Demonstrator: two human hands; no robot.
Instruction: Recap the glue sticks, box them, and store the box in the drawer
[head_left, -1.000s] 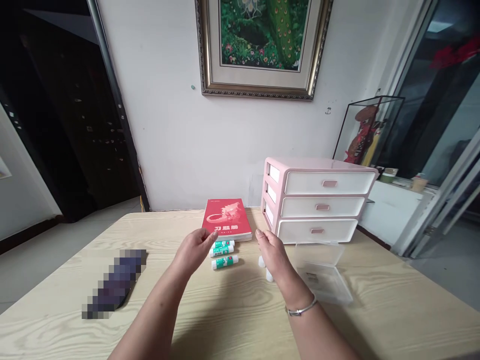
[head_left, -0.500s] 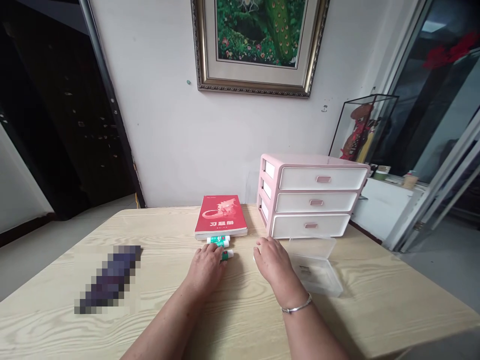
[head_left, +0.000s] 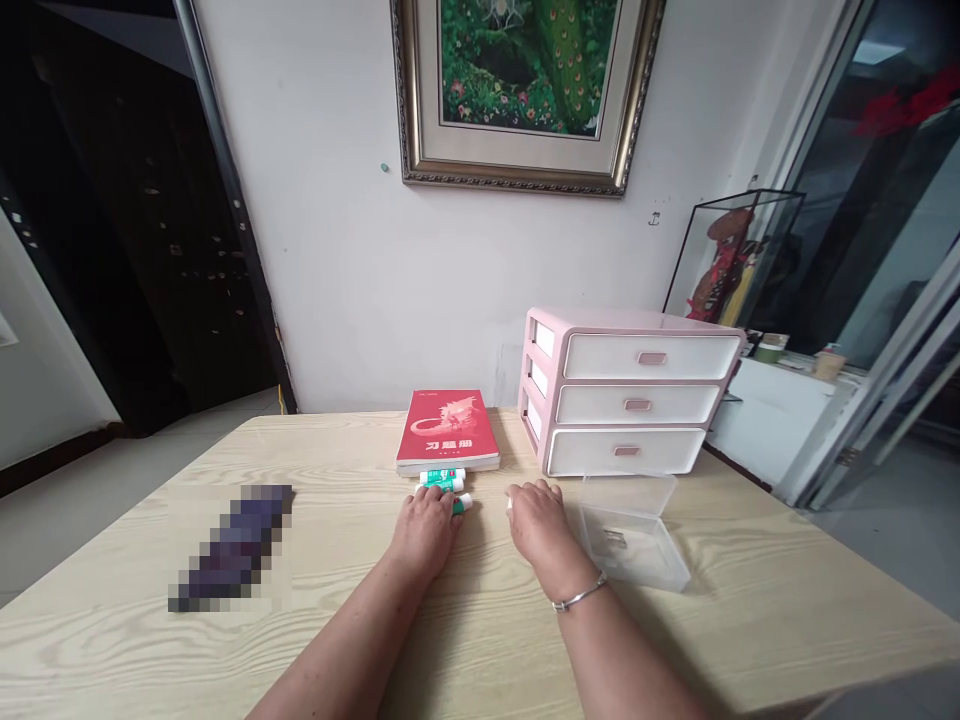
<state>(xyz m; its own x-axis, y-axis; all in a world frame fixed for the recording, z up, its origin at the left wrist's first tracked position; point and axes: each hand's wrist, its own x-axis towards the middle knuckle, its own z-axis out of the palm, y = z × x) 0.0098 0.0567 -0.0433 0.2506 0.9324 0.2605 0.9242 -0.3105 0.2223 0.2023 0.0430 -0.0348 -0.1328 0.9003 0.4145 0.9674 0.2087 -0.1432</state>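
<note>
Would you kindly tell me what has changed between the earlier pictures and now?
Since the first picture, the left hand has moved rightward and down over the glue sticks, partly covering them. The right hand has lowered over the small white pieces, hiding most of them. Whether either hand grips anything is unclear. The book, drawers and open plastic box stayed put.

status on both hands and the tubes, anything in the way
Left hand over green tubes; right hand beside open clear box; grips hidden; red book behind tubes, not blocking.
</note>
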